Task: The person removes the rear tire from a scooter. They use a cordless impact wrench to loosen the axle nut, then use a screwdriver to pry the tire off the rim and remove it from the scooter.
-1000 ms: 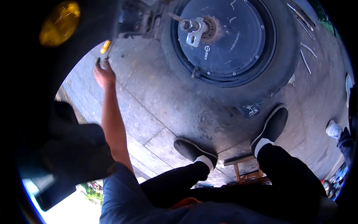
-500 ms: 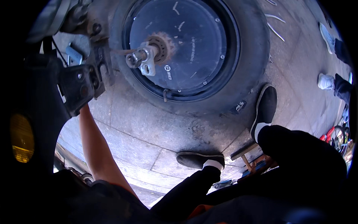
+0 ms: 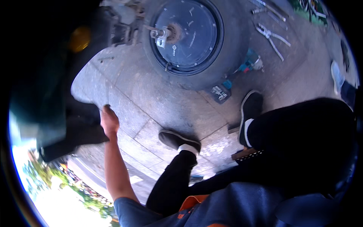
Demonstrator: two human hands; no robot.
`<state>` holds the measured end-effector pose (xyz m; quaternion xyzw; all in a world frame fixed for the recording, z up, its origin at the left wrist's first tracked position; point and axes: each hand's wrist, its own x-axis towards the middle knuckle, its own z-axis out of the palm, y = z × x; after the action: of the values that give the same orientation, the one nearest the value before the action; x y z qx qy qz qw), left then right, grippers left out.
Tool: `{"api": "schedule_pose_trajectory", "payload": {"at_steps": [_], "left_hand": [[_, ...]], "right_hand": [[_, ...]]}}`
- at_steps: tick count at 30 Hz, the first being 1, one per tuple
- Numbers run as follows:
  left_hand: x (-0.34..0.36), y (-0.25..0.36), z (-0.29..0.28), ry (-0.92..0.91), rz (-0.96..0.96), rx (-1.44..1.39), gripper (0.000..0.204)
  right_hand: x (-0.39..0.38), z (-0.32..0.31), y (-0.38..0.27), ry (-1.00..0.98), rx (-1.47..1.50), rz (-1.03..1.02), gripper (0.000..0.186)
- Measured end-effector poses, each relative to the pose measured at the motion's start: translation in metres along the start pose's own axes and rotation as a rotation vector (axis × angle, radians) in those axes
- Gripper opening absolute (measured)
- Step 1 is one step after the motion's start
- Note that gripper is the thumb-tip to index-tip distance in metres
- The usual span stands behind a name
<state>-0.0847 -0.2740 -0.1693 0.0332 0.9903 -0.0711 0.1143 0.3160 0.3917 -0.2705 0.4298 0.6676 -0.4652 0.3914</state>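
At the lower edge of a dark vehicle panel (image 3: 85,125), on the left, is my left hand (image 3: 110,122). It looks closed around that edge, its fingers mostly hidden by the panel and a little blurred. The bare forearm reaches up to it from below. My right hand is out of sight. Beyond my feet stands a fat black tyre (image 3: 236,34) around a dark round hub motor (image 3: 189,34). From the hub's centre sticks an axle with a nut and a pale metal bracket (image 3: 161,41).
Right of the tyre lie pliers with pale handles (image 3: 273,37), long metal tools (image 3: 270,9) and a teal power tool (image 3: 251,62). A black packet (image 3: 220,93) is beside the tyre. Another person's shoe (image 3: 336,76) shows at far right. An amber lamp (image 3: 79,39) sits on the vehicle.
My left hand has come out from behind the vehicle's bracket and is now at the panel's edge. The view has shifted; the wheel appears smaller and higher, with tools showing beside it.
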Motion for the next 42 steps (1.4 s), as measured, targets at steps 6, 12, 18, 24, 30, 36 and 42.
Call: {"api": "schedule_pose_trajectory", "payload": {"at_steps": [6, 12, 18, 24, 30, 36, 42], "left_hand": [[-0.195, 0.086, -0.121, -0.465, -0.157, -0.198, 0.035], [-0.22, 0.186, -0.254, -0.525, -0.162, -0.532, 0.031], [-0.219, 0.295, -0.293, -0.274, 0.1, -1.155, 0.053], [-0.19, 0.351, -0.268, -0.237, -0.002, -1.659, 0.034], [-0.176, 0.377, -0.244, -0.262, -0.261, -2.05, 0.015], [-0.17, 0.391, -0.211, -0.31, -0.347, -1.862, 0.033], [-0.12, 0.369, -0.168, -0.424, -0.166, -1.463, 0.035]], "right_hand": [[0.01, -0.09, -0.021, -0.013, -0.04, -0.197, 0.027], [0.007, -0.185, -0.067, 0.1, 0.111, -0.465, 0.028], [-0.07, -0.3, -0.139, 0.408, 0.265, -0.668, 0.025], [-0.235, -0.346, -0.284, 0.645, 0.235, -1.209, 0.022], [-0.308, -0.188, -0.412, 0.452, -0.832, -1.482, 0.05], [-0.2, 0.013, -0.398, -0.301, -0.408, -0.826, 0.062], [-0.117, 0.069, -0.365, 0.276, -0.071, -0.763, 0.048]]}}
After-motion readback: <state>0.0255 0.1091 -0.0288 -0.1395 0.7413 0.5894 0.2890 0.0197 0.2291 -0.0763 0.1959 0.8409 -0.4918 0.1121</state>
